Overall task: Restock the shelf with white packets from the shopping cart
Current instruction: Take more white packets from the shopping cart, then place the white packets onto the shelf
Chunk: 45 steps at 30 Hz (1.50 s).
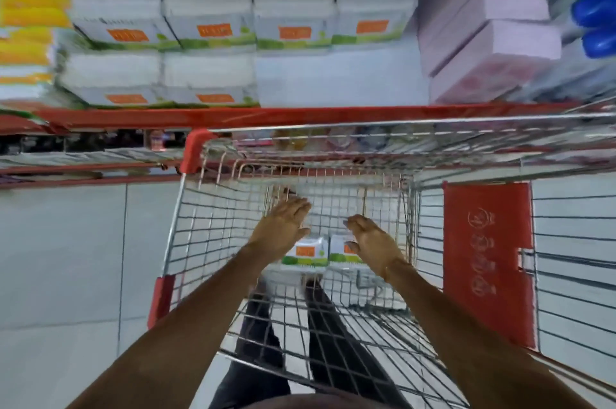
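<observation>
Two white packets (321, 251) lie side by side at the bottom of the shopping cart (186, 232). The left hand (283, 225) and right hand (373, 242) flank them, each grip spread and empty. Best to press inward evenly, lift both together, then carry them to the shelf gap (336, 78).

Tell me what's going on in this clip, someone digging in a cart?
A person is reaching both arms down into a shopping cart parked against a store shelf. The left hand and right hand are open and spread on either side of two white packets lying side by side at the bottom of the cart, apparently about to pick them up. Nothing is gripped yet. The shelf above already holds stacks of matching packets, with an empty gap to the right of the lower row.
</observation>
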Available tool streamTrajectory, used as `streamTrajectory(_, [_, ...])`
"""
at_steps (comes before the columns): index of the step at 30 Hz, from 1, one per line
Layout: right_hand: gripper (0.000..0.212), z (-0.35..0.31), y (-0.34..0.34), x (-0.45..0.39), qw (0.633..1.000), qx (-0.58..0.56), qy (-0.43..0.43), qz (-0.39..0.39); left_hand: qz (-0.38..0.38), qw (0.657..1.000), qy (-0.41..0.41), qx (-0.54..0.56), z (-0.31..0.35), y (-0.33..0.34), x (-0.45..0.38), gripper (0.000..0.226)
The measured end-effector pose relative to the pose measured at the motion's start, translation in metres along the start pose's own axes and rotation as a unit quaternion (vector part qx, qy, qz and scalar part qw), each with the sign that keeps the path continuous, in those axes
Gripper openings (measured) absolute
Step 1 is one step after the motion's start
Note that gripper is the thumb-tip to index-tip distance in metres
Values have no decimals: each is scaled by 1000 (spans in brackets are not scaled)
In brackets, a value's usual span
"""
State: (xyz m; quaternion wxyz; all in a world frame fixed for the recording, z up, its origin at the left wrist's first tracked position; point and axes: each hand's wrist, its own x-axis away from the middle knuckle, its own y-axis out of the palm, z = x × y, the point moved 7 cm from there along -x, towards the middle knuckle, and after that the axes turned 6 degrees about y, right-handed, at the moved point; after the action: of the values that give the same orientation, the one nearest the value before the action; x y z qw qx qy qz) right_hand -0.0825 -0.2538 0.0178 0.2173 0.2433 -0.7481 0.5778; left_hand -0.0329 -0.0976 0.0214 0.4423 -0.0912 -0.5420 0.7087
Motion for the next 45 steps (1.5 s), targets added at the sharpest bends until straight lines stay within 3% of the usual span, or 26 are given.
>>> streamTrajectory(5, [76,21,46,-19,997,9,19,-77,-116,992,-56,7,-6,60,-9,73])
streamTrajectory(10, [85,34,75,-35,996,27,44,-79,-188,979,-75,-5,-4,109,-14,88])
streamTrajectory(13, [85,40,76,-39,994,-9,74,-80,-163,982,-97,19,2,109,-15,82])
streamTrajectory(16, [60,41,70,-32,984,-104,106,-94,-140,982,-120,39,10,96,-12,64])
streamTrajectory(18, [50,37,60,-27,985,-109,100,-84,-124,982,-129,54,15,88,-8,62])
streamTrajectory(25, [58,20,17,-1,984,-104,123,-75,-72,987,-142,31,17,38,17,59])
streamTrajectory(31, [55,-8,-68,22,983,-159,82,33,-4,992,-117,40,15,-41,35,62])
streamTrajectory(35, [52,-30,-133,44,979,-144,35,140,90,989,-107,47,15,-106,51,60])
streamTrajectory(37, [51,-41,-166,56,970,-141,13,198,170,980,-95,38,16,-142,60,60])
streamTrajectory(45, [53,-62,-270,79,917,-96,-73,381,313,948,-61,0,17,-243,58,68])
